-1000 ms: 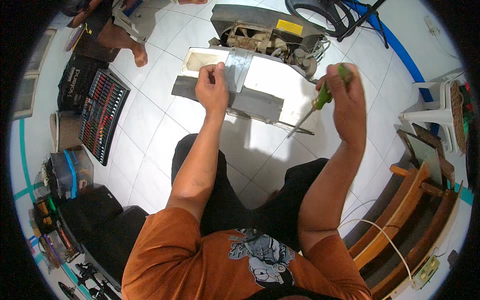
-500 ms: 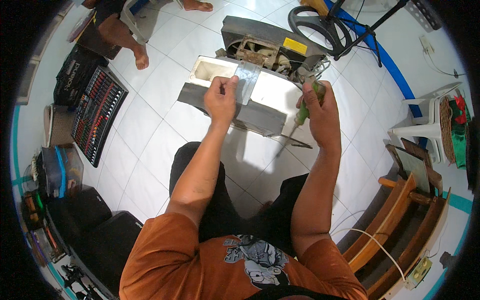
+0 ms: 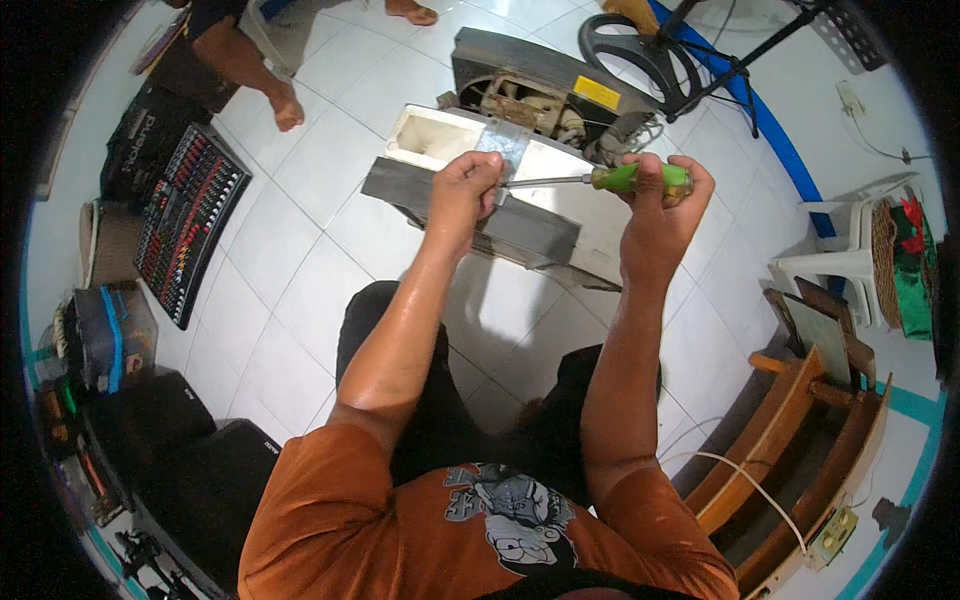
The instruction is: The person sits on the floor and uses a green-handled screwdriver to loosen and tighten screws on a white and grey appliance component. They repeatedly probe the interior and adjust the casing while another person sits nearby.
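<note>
My right hand (image 3: 660, 215) grips a screwdriver (image 3: 615, 179) by its green handle. The shaft lies nearly level, pointing left, with its tip close to the fingers of my left hand (image 3: 465, 195). That hand is closed, its thumb and fingers pinching a flat grey metal plate (image 3: 505, 145); the pinched edge is partly hidden. Beneath both hands stands an opened appliance with a white casing (image 3: 570, 185), a hollow white compartment (image 3: 430, 135) and a dark grey front panel (image 3: 520, 225). Behind it, a dark cover (image 3: 505, 62) with a yellow label and grimy inner parts (image 3: 520, 103) is exposed.
An audio mixer (image 3: 190, 225) lies on the left beside black speakers (image 3: 190, 450). Another person's foot (image 3: 287, 107) rests on the tiled floor (image 3: 285, 285). Black stand legs (image 3: 740, 65) and a wheel-shaped item (image 3: 640, 55) are back right; a wooden rack (image 3: 770, 430) stands right.
The screwdriver has swung from steeply upright to nearly level, its tip now by my left fingers. My left hand has shifted slightly right and down along the plate.
</note>
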`<act>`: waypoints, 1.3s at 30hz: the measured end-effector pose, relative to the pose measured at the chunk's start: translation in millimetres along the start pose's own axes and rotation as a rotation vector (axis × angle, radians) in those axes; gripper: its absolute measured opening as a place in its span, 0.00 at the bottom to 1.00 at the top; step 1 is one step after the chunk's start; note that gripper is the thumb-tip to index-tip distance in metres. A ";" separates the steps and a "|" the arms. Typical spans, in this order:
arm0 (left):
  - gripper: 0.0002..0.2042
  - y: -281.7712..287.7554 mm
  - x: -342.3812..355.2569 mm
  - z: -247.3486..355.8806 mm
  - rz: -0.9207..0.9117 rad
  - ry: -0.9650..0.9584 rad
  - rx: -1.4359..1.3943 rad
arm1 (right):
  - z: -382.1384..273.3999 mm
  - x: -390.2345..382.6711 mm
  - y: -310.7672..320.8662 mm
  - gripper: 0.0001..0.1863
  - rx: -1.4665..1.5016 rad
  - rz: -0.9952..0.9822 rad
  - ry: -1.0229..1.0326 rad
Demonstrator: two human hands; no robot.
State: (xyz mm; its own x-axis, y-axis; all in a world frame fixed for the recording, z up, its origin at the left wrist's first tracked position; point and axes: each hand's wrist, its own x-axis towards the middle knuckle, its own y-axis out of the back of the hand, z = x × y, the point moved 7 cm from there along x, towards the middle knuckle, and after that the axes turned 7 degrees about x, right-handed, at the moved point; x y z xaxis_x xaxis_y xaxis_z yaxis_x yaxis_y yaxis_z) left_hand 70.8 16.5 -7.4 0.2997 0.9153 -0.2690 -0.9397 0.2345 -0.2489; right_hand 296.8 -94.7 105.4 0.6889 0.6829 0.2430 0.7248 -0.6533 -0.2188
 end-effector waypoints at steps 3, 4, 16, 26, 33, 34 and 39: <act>0.10 3.1 2.6 -3.0 0.031 -0.015 0.044 | -6.6 12.2 25.0 0.23 -0.149 0.064 0.157; 0.11 5.8 3.6 -3.7 0.057 -0.011 0.067 | -7.5 16.9 40.3 0.22 -0.207 0.142 0.162; 0.16 7.8 4.3 1.7 0.062 -0.025 -0.014 | 10.7 27.9 104.9 0.21 -0.602 0.492 0.172; 0.15 11.2 2.7 2.6 0.059 -0.012 -0.046 | 32.3 30.2 107.3 0.19 -0.524 0.445 0.123; 0.15 14.3 4.0 1.8 0.071 -0.028 -0.016 | 38.1 33.3 105.5 0.21 -0.536 0.420 0.104; 0.15 14.3 4.4 1.6 0.069 -0.025 -0.015 | 38.2 33.3 105.9 0.20 -0.521 0.420 0.106; 0.17 14.6 5.1 1.7 0.062 -0.029 -0.012 | 35.7 32.8 106.2 0.19 -0.584 0.429 0.155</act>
State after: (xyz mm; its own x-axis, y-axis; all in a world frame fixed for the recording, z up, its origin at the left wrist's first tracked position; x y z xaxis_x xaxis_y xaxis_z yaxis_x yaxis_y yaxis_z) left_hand 58.3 25.2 -10.8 0.2361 0.9371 -0.2572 -0.9543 0.1736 -0.2433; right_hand 396.7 -130.0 56.4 0.8698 0.3031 0.3894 0.2399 -0.9493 0.2030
